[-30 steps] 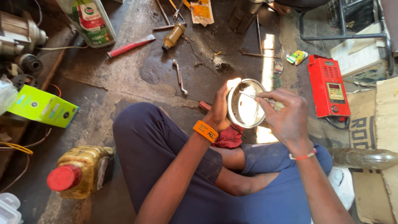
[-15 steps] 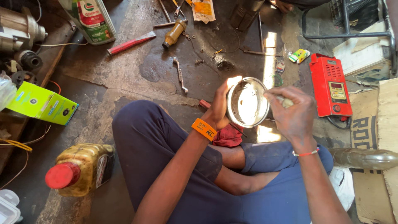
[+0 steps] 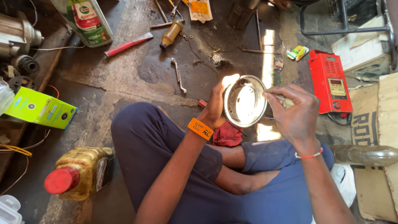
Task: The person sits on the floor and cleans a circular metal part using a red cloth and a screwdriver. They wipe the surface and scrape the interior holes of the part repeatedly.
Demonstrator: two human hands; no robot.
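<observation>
1. Since the earlier frame the right hand (image 3: 295,111) has drawn slightly off the bowl's (image 3: 244,101) face toward its right rim; the bowl stays raised over the lap.
2. Left hand (image 3: 216,105): closed on the bowl's left edge, thumb over the rim, fingers hidden behind the metal. An orange wristband (image 3: 200,128) sits on that wrist.
3. Right hand: fingers curled shut around a small pale item (image 3: 287,102) that touches the bowl's right rim; most of the item is covered by the fingers and its kind cannot be made out. A red thread (image 3: 309,155) circles the wrist.
4. Bowl: round, shiny metal, open side to the camera, tilted; sun glare washes out part of its inside.
5. Below the bowl a red rag (image 3: 227,135) lies on the crossed legs, partly hidden by the left forearm.
6. Floor beyond: a spanner (image 3: 178,75), a red-handled tool (image 3: 127,44), a brass-coloured fitting (image 3: 171,33).
7. Right: a red meter box (image 3: 329,81), its lead partly covered by the hand.
8. Left: a green carton (image 3: 40,108); a yellowed jug with red cap (image 3: 78,172); a oil can (image 3: 85,20) cut off by the top edge.
</observation>
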